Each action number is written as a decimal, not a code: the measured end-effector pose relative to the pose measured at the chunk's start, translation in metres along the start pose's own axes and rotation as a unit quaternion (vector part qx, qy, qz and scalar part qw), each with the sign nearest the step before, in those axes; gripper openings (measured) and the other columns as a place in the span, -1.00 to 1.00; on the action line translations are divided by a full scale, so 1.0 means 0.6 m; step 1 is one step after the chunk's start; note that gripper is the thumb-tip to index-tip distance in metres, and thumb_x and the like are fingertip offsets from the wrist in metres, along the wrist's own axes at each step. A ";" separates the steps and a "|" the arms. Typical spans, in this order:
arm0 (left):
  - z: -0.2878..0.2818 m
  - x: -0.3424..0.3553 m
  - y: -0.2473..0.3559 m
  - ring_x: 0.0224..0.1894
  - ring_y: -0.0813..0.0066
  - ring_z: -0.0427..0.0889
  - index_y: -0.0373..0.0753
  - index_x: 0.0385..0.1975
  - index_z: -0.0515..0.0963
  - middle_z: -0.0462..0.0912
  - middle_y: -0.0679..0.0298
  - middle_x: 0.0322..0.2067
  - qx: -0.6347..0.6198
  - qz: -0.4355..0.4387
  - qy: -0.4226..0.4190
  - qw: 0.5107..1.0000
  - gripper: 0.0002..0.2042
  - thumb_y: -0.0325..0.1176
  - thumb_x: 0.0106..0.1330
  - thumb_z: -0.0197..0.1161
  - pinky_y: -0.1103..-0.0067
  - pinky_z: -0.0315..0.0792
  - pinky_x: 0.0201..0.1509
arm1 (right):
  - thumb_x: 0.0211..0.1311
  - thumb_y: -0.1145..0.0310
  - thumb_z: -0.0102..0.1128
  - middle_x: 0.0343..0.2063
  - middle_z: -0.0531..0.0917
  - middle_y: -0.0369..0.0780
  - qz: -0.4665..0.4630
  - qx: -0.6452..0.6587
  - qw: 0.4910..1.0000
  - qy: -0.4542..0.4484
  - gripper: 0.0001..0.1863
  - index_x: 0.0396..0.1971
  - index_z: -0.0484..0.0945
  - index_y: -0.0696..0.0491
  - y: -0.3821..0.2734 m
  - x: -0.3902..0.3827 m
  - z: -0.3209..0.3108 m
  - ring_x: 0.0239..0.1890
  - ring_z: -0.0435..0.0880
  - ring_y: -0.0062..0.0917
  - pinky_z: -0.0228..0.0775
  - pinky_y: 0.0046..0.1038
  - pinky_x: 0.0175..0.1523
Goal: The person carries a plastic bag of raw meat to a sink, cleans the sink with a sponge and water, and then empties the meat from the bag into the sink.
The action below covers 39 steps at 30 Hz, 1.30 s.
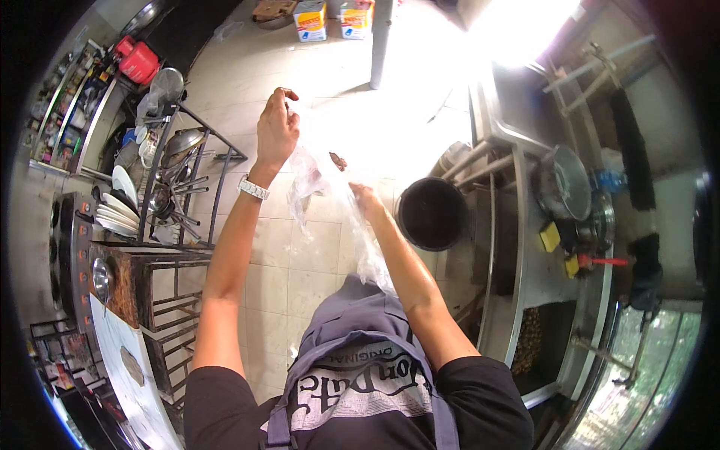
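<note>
A crumpled clear plastic bag (307,176) hangs between my hands above the tiled floor, and its trailing part runs down along my right forearm to the apron. My left hand (279,129), raised higher and farther out, has its fingers curled in at the bag's upper end; a pale watch (253,188) is on that wrist. My right hand (363,198) is lower and closed on the plastic, partly lost in glare. Just beyond it shows a small reddish-brown patch (338,161); whether it is fingertips or a separate piece is unclear.
On the right, a black bucket (433,214) stands beside a metal sink counter (551,270) holding a pot (564,184) and a yellow sponge (550,237). At left are a rack of pans (184,142), stacked plates (118,212) and a red gas cylinder (137,60). Boxes (310,21) sit far ahead.
</note>
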<state>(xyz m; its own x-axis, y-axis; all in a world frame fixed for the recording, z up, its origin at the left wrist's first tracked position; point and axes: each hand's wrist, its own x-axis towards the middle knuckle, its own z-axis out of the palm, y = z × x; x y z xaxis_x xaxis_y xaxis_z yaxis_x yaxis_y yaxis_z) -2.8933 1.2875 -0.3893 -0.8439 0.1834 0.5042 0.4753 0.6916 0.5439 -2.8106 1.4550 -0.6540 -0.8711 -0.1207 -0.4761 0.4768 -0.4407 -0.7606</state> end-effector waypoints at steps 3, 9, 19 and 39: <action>0.000 0.044 -0.092 -0.34 0.17 0.53 -0.25 -0.27 0.29 0.47 0.11 -0.33 0.047 0.035 0.036 0.998 -0.72 -0.66 -0.01 0.06 0.37 0.40 -0.27 | 0.15 0.00 0.06 -0.47 0.57 -0.27 -0.086 0.008 0.992 0.088 -0.63 -0.34 0.54 0.03 -0.088 0.080 0.014 -0.44 0.50 -0.64 0.35 -0.60 -0.25; 0.022 0.125 -0.200 -0.27 0.17 0.51 -0.23 -0.28 0.30 0.46 0.15 -0.38 0.227 -0.056 -0.088 0.968 -0.72 -0.42 0.03 0.22 0.36 0.39 -0.19 | 0.18 0.25 0.07 -0.59 0.47 -0.35 -0.240 -0.071 0.968 -0.031 -0.79 -0.37 0.52 0.09 -0.321 0.235 0.039 -0.49 0.46 -0.71 0.37 -0.63 -0.36; 0.209 0.366 -0.116 -0.29 0.40 0.59 -0.27 -0.09 0.38 0.59 0.15 -0.35 -0.104 -0.018 -0.171 0.980 -0.77 -0.47 0.27 -0.07 0.54 0.44 -0.19 | 0.20 0.38 0.03 -0.71 0.48 -0.26 -0.253 -0.166 0.953 -0.027 -0.80 -0.47 0.54 0.20 -0.622 0.385 0.008 -0.69 0.42 -0.67 0.37 -0.59 -0.61; 0.877 1.007 -0.112 -0.22 0.21 0.55 -0.15 -0.20 0.53 0.28 0.06 -0.09 0.193 0.262 -0.292 0.900 -0.62 -0.36 -0.11 0.38 0.36 0.47 -0.16 | 0.24 0.20 0.02 -0.75 0.36 -0.38 -0.295 -0.341 0.876 0.169 -0.74 -0.25 0.54 0.06 -1.142 0.663 -0.362 -0.72 0.42 -0.71 0.28 -0.60 -0.56</action>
<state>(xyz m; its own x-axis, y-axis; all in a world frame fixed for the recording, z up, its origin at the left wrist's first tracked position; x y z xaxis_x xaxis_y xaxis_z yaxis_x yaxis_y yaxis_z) -3.5659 1.7195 -0.4740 -0.5702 0.8122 0.1236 0.8188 0.5740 0.0053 -3.4580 1.9020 -0.4180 -0.9600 0.2701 0.0733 0.0149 0.3106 -0.9504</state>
